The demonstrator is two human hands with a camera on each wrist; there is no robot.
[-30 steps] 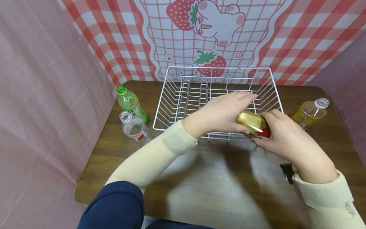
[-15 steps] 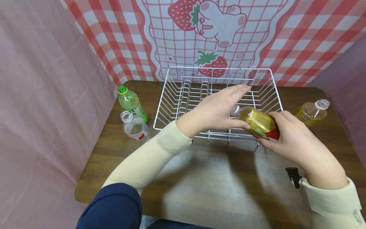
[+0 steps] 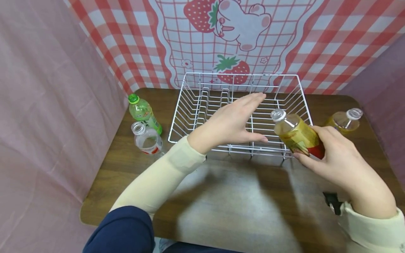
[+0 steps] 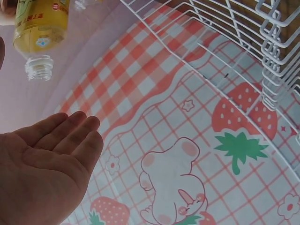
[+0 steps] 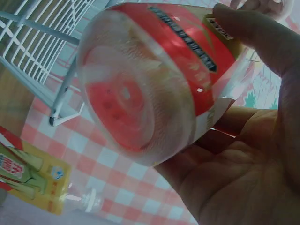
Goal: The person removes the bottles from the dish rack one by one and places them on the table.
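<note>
My right hand (image 3: 338, 158) grips a clear plastic bottle (image 3: 299, 135) with a gold and red label near its base. The bottle tilts, its uncapped neck up and to the left, over the front right of a white wire dish rack (image 3: 253, 149). In the right wrist view the bottle's round bottom faces the camera, with thumb and fingers around its label. My left hand (image 3: 232, 121) hovers over the rack's middle, fingers straight and thumb apart, holding nothing. The left wrist view shows its bare palm (image 4: 47, 178), with the bottle neck (image 4: 39, 68) beyond.
On the right stands another gold-labelled bottle (image 3: 343, 121). At left are a green bottle (image 3: 143, 110) with a green cap and a clear uncapped bottle (image 3: 148, 140). A red checked cloth (image 3: 126, 45) hangs behind the wooden table (image 3: 126, 189); pink curtains (image 3: 41, 105) flank it.
The right hand has drawn the bottle to the right and swung its neck upward, away from the left hand. The left hand has shifted left and no longer overlaps the bottle.
</note>
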